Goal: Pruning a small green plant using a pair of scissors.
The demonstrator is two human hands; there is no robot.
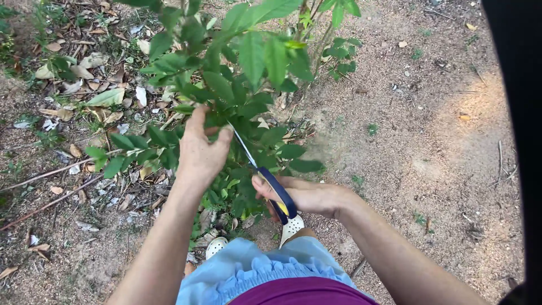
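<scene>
A small leafy shrub (243, 73) grows from sandy ground in front of me. My left hand (199, 152) reaches into its foliage and grips a twig among the green leaves. My right hand (299, 195) holds scissors (271, 183) with blue and yellow handles. Their thin blades point up and left into the leaves, right beside my left thumb. The blade tips are partly hidden by foliage.
Dry leaves and thin sticks (51, 172) litter the ground on the left. Bare sandy soil (429, 141) spreads to the right. My white perforated shoes (291, 229) and light blue skirt (254, 271) show at the bottom. A dark edge (522, 113) covers the right side.
</scene>
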